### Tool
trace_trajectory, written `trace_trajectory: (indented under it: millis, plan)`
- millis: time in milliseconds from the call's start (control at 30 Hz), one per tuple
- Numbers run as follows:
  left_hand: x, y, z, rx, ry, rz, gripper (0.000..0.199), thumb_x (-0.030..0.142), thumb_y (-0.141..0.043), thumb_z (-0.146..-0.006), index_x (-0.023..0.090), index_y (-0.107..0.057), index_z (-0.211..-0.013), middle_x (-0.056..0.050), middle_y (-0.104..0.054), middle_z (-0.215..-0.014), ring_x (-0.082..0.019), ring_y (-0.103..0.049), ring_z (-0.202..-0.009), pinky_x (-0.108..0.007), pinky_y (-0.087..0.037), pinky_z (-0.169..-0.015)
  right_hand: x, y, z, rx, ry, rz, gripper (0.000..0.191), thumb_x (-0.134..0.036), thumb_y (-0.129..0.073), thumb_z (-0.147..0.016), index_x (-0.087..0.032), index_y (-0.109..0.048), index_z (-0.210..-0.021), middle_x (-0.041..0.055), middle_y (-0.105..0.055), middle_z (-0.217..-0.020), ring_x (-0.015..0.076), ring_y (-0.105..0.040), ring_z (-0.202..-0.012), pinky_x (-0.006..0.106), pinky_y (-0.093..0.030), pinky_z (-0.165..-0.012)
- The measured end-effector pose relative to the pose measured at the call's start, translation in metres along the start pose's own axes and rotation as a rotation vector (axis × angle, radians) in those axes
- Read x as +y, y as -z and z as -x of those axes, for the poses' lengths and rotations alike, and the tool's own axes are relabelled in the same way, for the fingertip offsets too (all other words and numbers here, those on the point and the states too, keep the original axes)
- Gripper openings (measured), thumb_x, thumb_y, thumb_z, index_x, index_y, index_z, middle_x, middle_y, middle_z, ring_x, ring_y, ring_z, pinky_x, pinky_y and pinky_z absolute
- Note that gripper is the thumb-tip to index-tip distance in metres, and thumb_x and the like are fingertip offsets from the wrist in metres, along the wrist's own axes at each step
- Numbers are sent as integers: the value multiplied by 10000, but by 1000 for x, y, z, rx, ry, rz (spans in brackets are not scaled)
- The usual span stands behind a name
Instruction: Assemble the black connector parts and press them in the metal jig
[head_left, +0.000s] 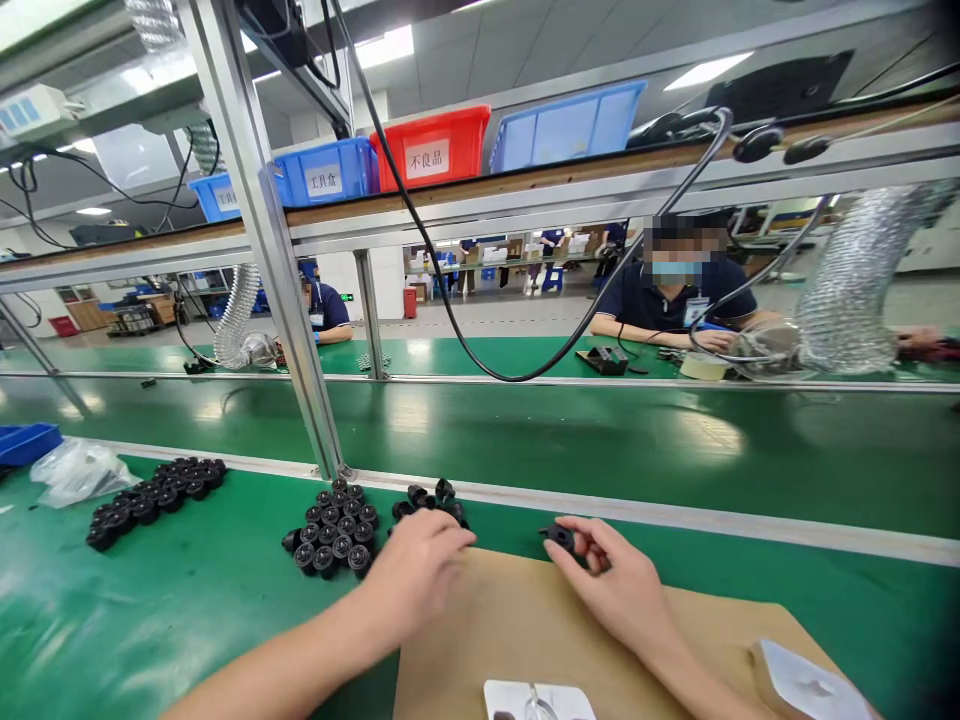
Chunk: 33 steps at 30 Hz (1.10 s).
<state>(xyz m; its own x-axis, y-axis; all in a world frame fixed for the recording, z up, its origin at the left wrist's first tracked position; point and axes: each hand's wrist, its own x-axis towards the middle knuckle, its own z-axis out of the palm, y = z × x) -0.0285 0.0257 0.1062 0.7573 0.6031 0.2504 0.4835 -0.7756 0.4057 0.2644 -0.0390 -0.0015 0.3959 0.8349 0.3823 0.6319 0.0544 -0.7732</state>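
My right hand (615, 585) pinches a small black round plastic part (561, 537) between thumb and fingers, above the far edge of the brown board. My left hand (424, 565) reaches over a loose cluster of black plastic parts (442, 491); its fingers are bent, slightly blurred and partly hidden, so I cannot tell whether they grip one. Left of that hand, a tight group of round black parts (335, 527) stands on the green bench. The brown board (480, 630) lies under both forearms. A white fixture (536, 700) sits at its near edge, cut off by the frame.
Another white-topped block (808, 683) lies at the board's right. More black parts (157, 495), a clear plastic bag (79, 470) and a blue tray (28, 443) are at left. A metal post (262, 240) rises from the bench; a black cable (450, 290) hangs ahead. Co-workers (675, 300) sit opposite.
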Motion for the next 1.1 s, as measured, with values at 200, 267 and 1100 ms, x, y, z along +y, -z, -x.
trace_trajectory:
  millis: [200, 267, 1100]
  plan:
    - [-61, 67, -12, -77, 308, -369, 328, 129, -662, -913, 138, -775, -1221, -202, -737, -1182, -411, -630, -1173, -544, -512, -1012, 18, 1, -24, 8, 10, 202, 342, -528, -526, -981, -270, -708, -1111, 47, -677, -895, 244, -655, -780, 353, -526, -680]
    - [-79, 73, -11, -113, 332, -391, 332, 140, -664, -906, 127, -781, -1216, -210, -741, -1160, -411, -639, -1146, -530, -521, -984, 14, 1, -25, -1, 13, 236, 365, -537, -465, -1014, -271, -714, -1029, 64, -702, -941, 256, -674, -809, 367, -531, -690]
    - [-90, 59, -17, -214, 272, -479, 205, 244, -691, -858, 178, -831, -993, -191, -821, -947, -418, -645, -1156, -612, -336, -1111, 2, 2, -22, -162, 268, 143, 310, -381, -490, -1047, -316, -656, -1301, 80, -667, -1287, 271, -675, -1151, 402, -565, -989]
